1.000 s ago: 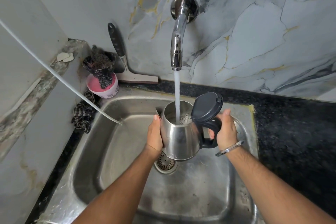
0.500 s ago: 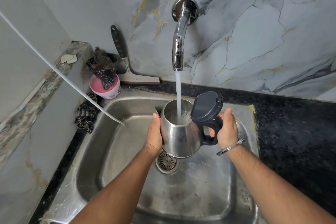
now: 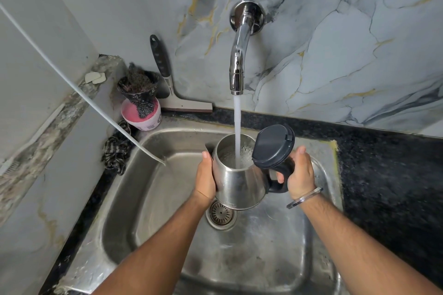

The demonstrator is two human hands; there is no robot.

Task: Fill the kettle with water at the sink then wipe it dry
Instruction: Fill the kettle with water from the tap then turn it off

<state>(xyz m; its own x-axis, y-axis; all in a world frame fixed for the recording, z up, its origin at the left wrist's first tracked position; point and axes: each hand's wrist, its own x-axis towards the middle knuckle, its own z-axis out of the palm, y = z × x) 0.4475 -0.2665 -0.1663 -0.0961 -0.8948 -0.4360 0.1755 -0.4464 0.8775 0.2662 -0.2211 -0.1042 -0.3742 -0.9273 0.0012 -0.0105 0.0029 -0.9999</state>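
A steel kettle [image 3: 237,184] with its dark lid [image 3: 272,145] flipped up hangs over the steel sink [image 3: 239,258], above the drain [image 3: 221,214]. Water streams from the chrome wall tap [image 3: 239,62] straight into the kettle's mouth and bubbles inside. My left hand [image 3: 205,177] presses flat against the kettle's left side. My right hand [image 3: 299,172] is wrapped around the black handle [image 3: 280,175]; a metal bangle sits on that wrist.
A checked cloth [image 3: 115,154] lies bunched at the sink's left edge. Behind it stand a pink tub [image 3: 141,115] with a scrubber and a squeegee [image 3: 172,86] against the wall. A thin white hose [image 3: 84,96] drips into the sink. Dark granite counter [image 3: 383,175] lies right.
The kettle stays under the running tap in both hands. The water level inside has risen a little, and the view has shifted slightly.
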